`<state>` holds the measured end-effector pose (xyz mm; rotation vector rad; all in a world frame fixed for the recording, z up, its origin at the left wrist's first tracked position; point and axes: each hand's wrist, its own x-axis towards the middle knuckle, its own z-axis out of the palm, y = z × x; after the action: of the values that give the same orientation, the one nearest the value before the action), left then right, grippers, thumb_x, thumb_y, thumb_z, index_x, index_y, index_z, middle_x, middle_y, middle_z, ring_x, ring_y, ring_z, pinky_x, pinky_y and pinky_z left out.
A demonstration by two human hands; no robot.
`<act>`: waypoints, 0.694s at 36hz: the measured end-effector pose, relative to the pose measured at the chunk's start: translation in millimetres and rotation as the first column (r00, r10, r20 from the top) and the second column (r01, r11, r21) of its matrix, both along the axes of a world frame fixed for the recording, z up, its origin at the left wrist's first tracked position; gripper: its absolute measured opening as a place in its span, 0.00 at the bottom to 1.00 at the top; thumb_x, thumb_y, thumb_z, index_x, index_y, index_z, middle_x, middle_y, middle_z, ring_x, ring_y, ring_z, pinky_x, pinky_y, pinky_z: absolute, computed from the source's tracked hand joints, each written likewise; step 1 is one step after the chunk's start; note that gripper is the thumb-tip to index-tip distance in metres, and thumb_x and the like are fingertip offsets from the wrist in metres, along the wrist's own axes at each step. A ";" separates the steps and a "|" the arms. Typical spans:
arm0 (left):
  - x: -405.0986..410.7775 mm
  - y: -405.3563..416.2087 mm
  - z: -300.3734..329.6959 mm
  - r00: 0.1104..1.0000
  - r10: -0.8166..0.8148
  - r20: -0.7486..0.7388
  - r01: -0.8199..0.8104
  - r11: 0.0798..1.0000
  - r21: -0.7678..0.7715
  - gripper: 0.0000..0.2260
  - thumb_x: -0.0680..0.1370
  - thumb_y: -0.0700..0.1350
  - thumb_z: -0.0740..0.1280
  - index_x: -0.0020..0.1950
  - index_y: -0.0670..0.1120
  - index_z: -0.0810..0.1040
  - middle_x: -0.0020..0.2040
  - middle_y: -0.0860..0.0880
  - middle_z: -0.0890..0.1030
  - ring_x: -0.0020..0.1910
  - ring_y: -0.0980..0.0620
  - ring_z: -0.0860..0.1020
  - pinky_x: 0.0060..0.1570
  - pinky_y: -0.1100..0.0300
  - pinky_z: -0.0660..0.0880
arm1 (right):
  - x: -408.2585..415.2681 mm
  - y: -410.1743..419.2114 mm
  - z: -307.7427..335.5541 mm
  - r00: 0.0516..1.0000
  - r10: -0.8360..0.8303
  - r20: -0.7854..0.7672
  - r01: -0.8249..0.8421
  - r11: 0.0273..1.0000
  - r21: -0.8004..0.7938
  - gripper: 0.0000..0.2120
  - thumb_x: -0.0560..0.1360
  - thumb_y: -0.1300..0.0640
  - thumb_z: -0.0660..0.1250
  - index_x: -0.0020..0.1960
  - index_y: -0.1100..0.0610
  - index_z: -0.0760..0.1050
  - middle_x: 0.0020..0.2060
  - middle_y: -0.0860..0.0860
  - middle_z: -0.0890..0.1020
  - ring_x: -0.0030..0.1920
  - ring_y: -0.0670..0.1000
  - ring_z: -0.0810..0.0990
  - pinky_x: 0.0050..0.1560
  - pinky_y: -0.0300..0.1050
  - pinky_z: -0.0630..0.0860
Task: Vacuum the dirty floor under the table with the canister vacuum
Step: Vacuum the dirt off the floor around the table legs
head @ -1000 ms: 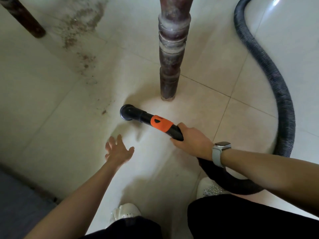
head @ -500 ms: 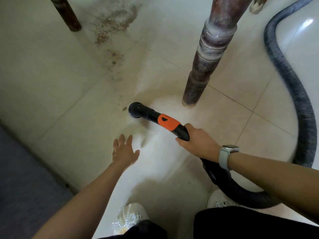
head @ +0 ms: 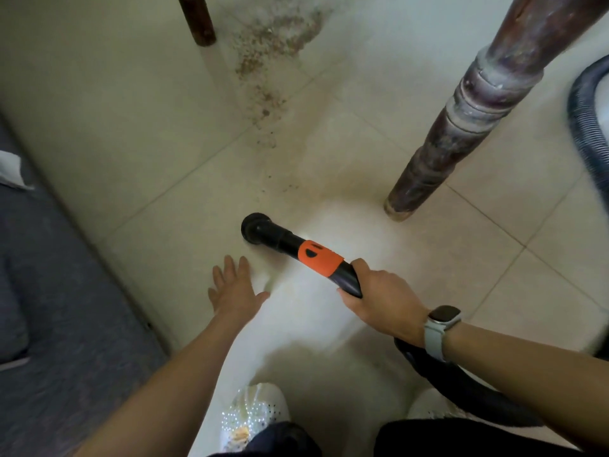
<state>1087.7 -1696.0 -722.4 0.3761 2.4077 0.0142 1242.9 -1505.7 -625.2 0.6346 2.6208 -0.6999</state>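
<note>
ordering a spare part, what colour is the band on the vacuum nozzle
Orange band, on a black nozzle; head view.

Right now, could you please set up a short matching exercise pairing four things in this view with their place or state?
Things:
1. right hand
2. left hand
3. dirt patch
4. thick table leg

Places or states:
A. fingers spread, holding nothing
B. stands on the tiles to the right of the nozzle
C. grips the black wand behind its orange band
D. lies beyond the nozzle, near the thin table leg

Pairs: 1-C, 2-A, 3-D, 4-B
</note>
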 end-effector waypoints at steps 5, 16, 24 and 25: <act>-2.5 2.8 -0.7 1.000 -0.003 -0.004 0.003 1.000 -0.017 0.41 0.76 0.60 0.65 0.79 0.50 0.43 0.79 0.46 0.39 0.77 0.40 0.41 0.72 0.40 0.56 | -12.6 14.1 1.6 0.987 -0.153 -0.046 0.155 0.987 0.042 0.15 0.78 0.46 0.61 0.55 0.56 0.65 0.37 0.51 0.74 0.35 0.57 0.73 0.36 0.46 0.66; -4.4 13.5 -1.7 1.000 0.024 -0.005 -0.024 1.000 -0.017 0.45 0.74 0.63 0.67 0.79 0.51 0.42 0.79 0.46 0.38 0.77 0.39 0.39 0.73 0.39 0.52 | -11.9 39.1 0.7 0.926 -0.373 -0.051 0.368 0.925 -0.089 0.15 0.77 0.48 0.65 0.54 0.59 0.68 0.37 0.55 0.78 0.36 0.58 0.77 0.37 0.47 0.72; -5.3 14.1 -1.0 1.000 0.022 -0.004 -0.022 1.000 -0.020 0.46 0.73 0.64 0.67 0.79 0.52 0.41 0.79 0.47 0.37 0.77 0.39 0.38 0.73 0.39 0.51 | -39.5 18.1 1.6 0.964 -0.264 -0.044 0.251 0.950 -0.186 0.15 0.76 0.47 0.65 0.54 0.58 0.68 0.38 0.55 0.79 0.38 0.59 0.78 0.41 0.50 0.76; -4.9 13.7 -1.2 1.000 0.024 -0.006 -0.025 1.000 -0.019 0.46 0.73 0.64 0.67 0.79 0.52 0.41 0.79 0.47 0.37 0.77 0.40 0.38 0.73 0.40 0.51 | -39.7 14.5 2.2 0.970 -0.240 -0.038 0.228 0.955 -0.190 0.15 0.76 0.47 0.65 0.54 0.57 0.67 0.38 0.55 0.78 0.37 0.58 0.78 0.39 0.49 0.75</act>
<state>1082.8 -1682.3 -723.6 0.3385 2.4160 0.0017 1203.2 -1491.1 -622.9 0.8888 2.5185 -1.0348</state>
